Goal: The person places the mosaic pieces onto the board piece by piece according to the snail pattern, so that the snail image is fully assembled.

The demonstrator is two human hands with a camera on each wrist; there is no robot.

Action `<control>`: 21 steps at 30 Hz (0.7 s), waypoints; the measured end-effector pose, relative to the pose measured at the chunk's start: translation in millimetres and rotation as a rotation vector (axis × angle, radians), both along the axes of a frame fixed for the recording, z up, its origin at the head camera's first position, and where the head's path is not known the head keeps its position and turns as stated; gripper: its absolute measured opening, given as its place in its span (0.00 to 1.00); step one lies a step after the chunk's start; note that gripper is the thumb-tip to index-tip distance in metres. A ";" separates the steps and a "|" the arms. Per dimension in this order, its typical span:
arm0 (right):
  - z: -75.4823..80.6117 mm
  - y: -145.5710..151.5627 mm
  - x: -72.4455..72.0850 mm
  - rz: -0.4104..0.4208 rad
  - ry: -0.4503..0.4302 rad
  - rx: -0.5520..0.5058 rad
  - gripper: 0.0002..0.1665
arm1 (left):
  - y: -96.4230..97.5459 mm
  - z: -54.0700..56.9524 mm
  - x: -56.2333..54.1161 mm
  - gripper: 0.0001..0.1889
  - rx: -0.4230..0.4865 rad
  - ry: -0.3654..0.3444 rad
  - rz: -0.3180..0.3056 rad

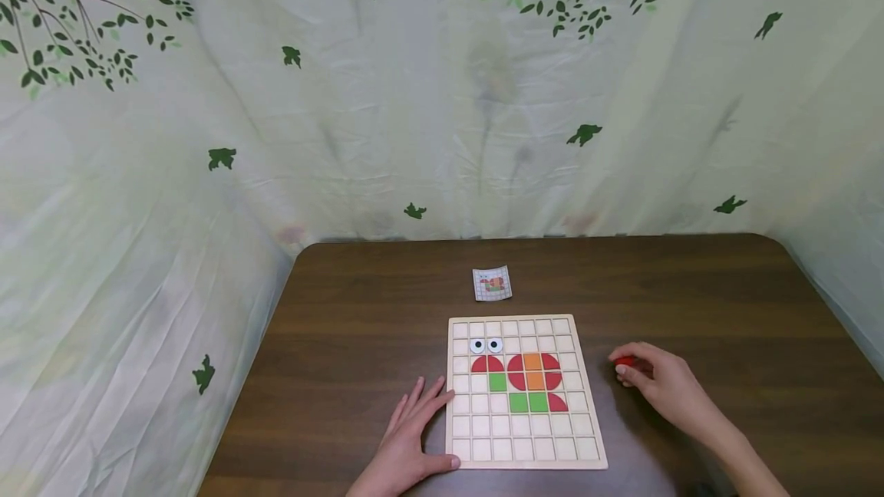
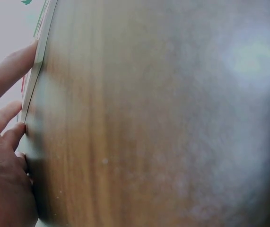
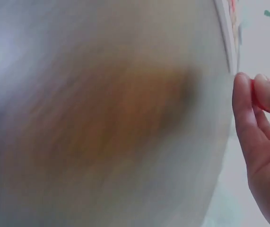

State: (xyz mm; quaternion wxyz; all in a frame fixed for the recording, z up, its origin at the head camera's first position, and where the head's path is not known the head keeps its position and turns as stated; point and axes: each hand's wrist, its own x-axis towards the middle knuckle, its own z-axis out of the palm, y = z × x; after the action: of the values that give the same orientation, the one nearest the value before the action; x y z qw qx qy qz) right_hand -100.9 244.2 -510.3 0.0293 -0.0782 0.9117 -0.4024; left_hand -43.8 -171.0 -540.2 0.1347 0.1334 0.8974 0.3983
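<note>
A pale grid board [image 1: 521, 450] lies on the table in the head view. Two googly-eye pieces [image 1: 494, 345] sit in its upper left cells. Below them are red rounded pieces [image 1: 516, 381], two orange squares [image 1: 532, 361] and several green squares [image 1: 497, 382]. My left hand [image 1: 407, 443] rests at the board's left edge, its thumb at the lower corner and its fingers spread and extended. Off the board's right side, my right hand [image 1: 668, 388] pinches a small red piece [image 1: 625, 360] between thumb and fingers. In the right wrist view the fingertips mostly cover this red piece [image 3: 254, 97].
A small picture card [image 1: 492, 284] showing a coloured grid pattern lies behind the board. The dark wooden table [image 1: 373, 305] runs back to a pale curtain [image 1: 442, 98] printed with leaves and birds.
</note>
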 end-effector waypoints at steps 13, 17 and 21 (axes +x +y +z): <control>8.4 -45.7 -12.6 0.003 -0.115 -0.142 0.06 | 0.0 -0.9 -0.2 0.46 -0.008 -0.004 -0.002; 7.7 -60.4 -14.6 0.034 -0.139 -0.194 0.07 | -0.3 -0.5 -0.3 0.47 -0.012 0.003 0.000; 5.9 -73.6 -16.2 0.078 -0.143 -0.234 0.08 | -0.5 -0.1 0.1 0.46 -0.009 0.013 -0.001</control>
State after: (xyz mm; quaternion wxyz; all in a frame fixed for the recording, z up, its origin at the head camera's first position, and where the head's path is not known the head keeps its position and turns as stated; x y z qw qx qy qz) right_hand -117.1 170.6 -504.4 0.1004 -0.0878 0.8503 -0.5092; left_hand -43.7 -171.4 -540.3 0.1295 0.1357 0.9001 0.3932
